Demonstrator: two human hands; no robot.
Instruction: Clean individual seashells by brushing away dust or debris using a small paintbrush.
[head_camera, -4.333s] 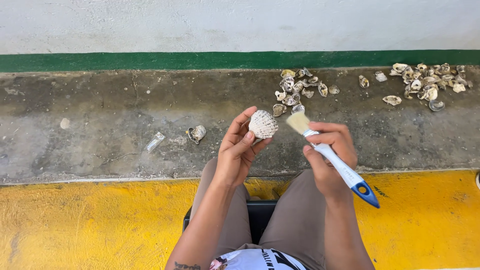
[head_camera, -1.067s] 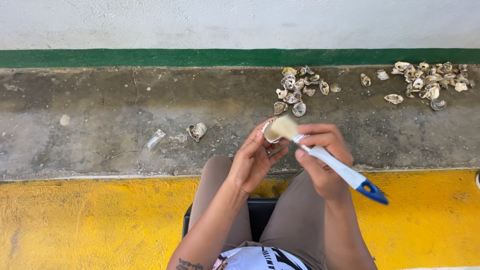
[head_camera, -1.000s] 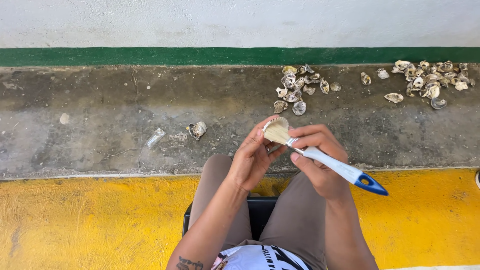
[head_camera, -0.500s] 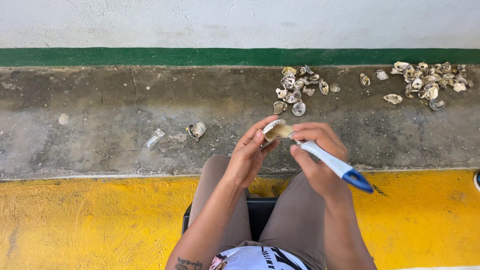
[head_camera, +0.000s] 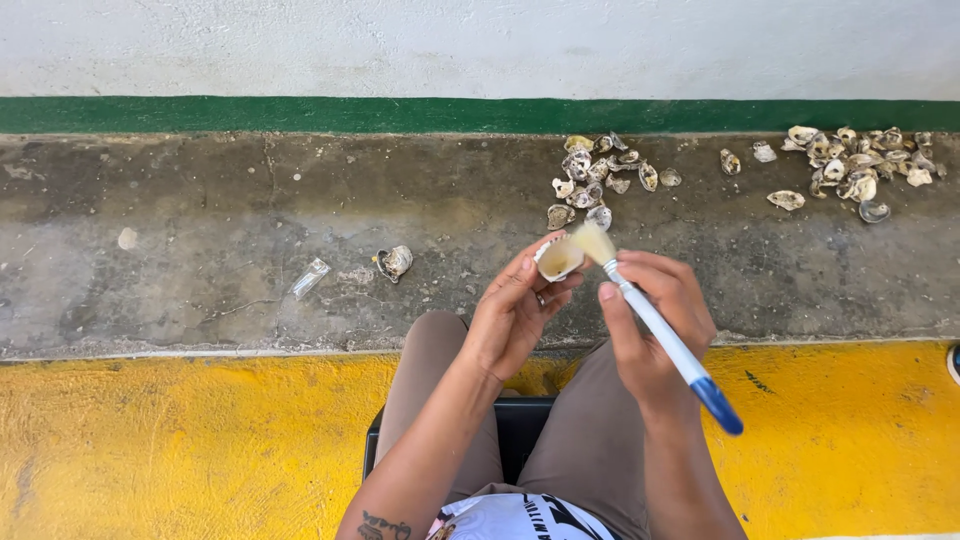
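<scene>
The head camera showed the left hand (head_camera: 515, 315) pinching a pale shell (head_camera: 558, 259) with its fingers. The right hand (head_camera: 655, 325) gripped a paintbrush (head_camera: 655, 325) with a blue-tipped handle, its bristles touching the shell. The shell was held above the concrete strip (head_camera: 200, 230), near a shell pile (head_camera: 600, 175).

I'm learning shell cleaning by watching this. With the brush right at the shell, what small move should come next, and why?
Probably a short stroke of the brush across the hollow of the shell. The left hand holds the shell with its inside up, and the right hand has the bristles at its rim, so they are placed to sweep inward.
</scene>
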